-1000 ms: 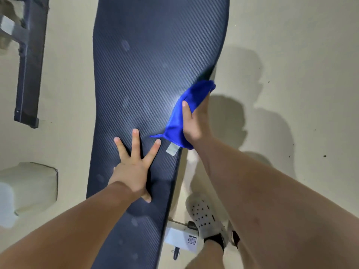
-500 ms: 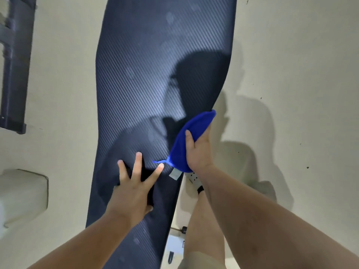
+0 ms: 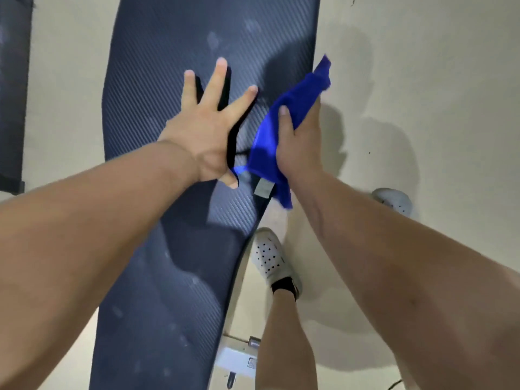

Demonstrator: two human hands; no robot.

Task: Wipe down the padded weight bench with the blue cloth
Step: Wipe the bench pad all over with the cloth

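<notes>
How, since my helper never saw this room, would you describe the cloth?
A long dark padded bench runs up the middle. At its right edge, the right hand grips the cloth. It is the only bright blue thing, with a grey tag.

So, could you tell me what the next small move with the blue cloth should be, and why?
Probably sweep the blue cloth up and leftward over the bench pad. The right hand grips it at the pad's right edge, the left hand lies flat on the pad with fingers spread, and pale smudges show just beyond.
</notes>
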